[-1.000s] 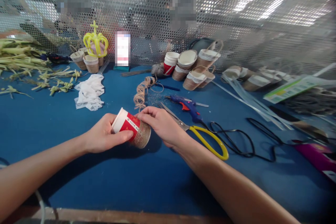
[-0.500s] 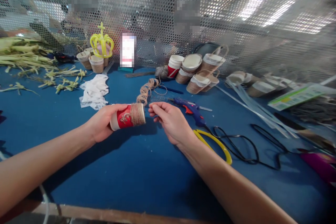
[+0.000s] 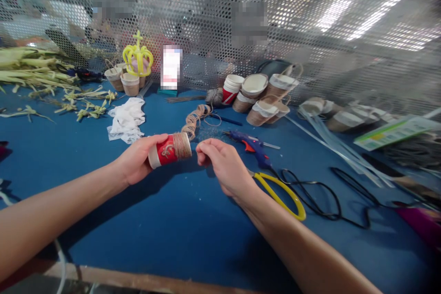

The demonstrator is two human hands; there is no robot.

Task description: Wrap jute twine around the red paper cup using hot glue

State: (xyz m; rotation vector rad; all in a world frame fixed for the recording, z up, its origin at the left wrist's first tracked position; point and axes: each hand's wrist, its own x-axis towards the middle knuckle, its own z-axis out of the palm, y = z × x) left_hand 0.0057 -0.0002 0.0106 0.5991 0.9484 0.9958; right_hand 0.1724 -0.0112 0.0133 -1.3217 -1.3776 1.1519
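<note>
Left hand (image 3: pixel 138 161): fingers closed round a tapered paper cup (image 3: pixel 167 150), held on its side above the smooth blue table (image 3: pixel 165 229); red printed band, base end wound in ridged twine (image 3: pixel 183 146). Right hand (image 3: pixel 223 165): beside the base, thumb and fingertips pressed together; any strand between them cannot be confirmed. Looped fibre coils (image 3: pixel 193 122) lie beyond.
</note>
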